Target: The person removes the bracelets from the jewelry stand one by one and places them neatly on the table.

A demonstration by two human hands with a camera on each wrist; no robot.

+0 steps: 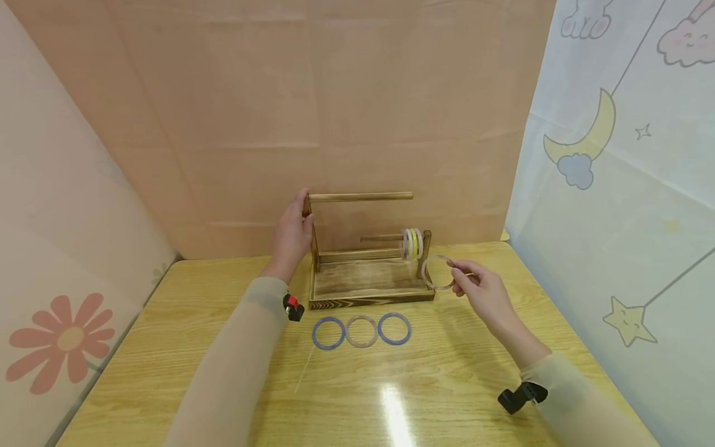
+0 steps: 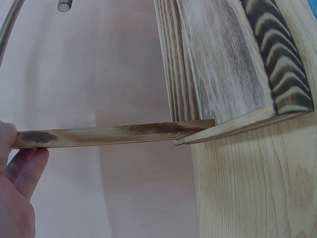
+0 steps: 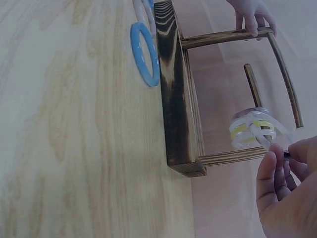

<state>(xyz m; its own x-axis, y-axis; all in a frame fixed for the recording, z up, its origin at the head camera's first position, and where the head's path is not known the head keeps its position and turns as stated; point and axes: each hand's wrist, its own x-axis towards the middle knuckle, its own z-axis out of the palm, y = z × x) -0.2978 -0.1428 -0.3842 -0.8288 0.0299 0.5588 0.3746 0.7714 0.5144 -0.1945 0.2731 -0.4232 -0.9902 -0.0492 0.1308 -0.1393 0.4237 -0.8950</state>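
My left hand (image 1: 290, 241) holds the top of the left upright of a wooden rack (image 1: 372, 303); in the left wrist view, fingers touch that upright (image 2: 99, 136). My right hand (image 1: 485, 292) pinches a pale, see-through bangle (image 1: 424, 273) between thumb and fingers, in front of the rack's right end. Several bangles (image 1: 412, 243), whitish, clear and yellow, hang on the lower peg (image 1: 380, 238) against the right post. The upper bar (image 1: 360, 197) carries nothing. In the right wrist view, the held bangle partly overlaps the hanging ones.
On the table (image 1: 184, 360) before the rack lie three bangles in a row: a blue one (image 1: 329, 348), a pale pinkish one (image 1: 362, 346) and another blue one (image 1: 394, 343). A brown cloth backdrop (image 1: 313, 112) hangs behind. Printed sheets flank both sides.
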